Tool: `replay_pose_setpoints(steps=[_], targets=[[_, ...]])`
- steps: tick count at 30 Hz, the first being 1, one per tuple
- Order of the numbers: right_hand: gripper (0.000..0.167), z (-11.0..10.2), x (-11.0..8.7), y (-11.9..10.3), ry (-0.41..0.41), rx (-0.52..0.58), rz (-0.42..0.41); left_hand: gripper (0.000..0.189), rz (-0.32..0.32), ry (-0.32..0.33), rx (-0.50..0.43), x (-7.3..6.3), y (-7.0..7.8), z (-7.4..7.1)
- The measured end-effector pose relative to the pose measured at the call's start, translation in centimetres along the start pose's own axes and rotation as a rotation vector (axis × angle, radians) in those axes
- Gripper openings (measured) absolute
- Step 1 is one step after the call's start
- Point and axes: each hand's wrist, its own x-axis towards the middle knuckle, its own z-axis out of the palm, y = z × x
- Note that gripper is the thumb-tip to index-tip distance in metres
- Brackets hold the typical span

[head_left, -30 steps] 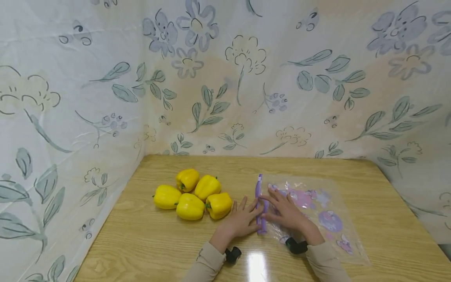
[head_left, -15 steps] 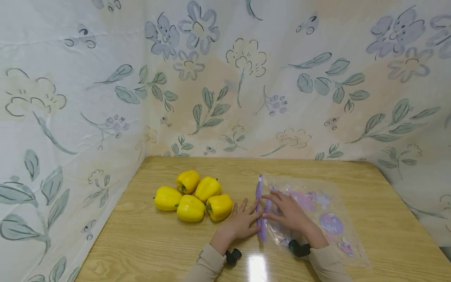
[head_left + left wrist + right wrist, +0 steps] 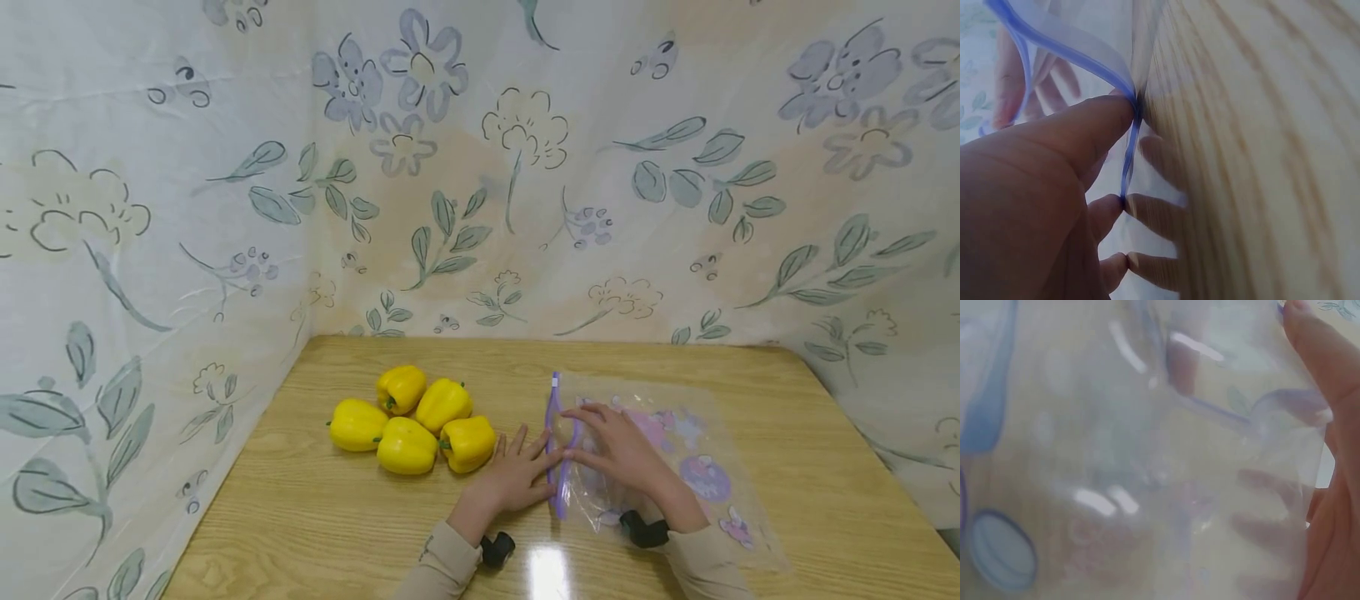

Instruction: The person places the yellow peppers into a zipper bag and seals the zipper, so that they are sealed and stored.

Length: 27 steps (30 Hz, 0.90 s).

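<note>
A clear zip bag [image 3: 622, 392] with purple and pink prints lies flat on the table, its purple zip strip [image 3: 555, 402] facing left. My left hand [image 3: 513, 475] is palm down with fingers spread, pressing the lower edge of the mouth against the table. With thumb and fingers, my right hand [image 3: 618, 446] holds the upper edge of the mouth, raised a little. In the left wrist view a gap shows between the two purple edges [image 3: 1072, 53]. Through the clear film [image 3: 1104, 462] in the right wrist view, blurred fingers show.
Several yellow bell peppers [image 3: 406, 446] sit in a cluster on the wooden table [image 3: 300, 517], left of my left hand. A floral cloth [image 3: 525, 250] hangs behind the table and along its left side.
The bag's upper purple edge has moved right, away from the lower edge, so the mouth gapes wider. My right hand has shifted slightly right; the left stays pressed down.
</note>
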Motion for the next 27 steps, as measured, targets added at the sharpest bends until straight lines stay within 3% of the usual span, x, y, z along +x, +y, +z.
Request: replay_pose_setpoints(steps=[10,27], targets=[[0.056,-1.3,0.0,-0.2,0.03,0.062,-0.027,0.056,-0.013,-0.008,-0.027,0.0,0.2,-0.4],[0.044,-2.2,0.1,-0.3,0.088,0.056,-0.045,0.056,-0.006,0.004,-0.011,0.2,0.0,-0.1]])
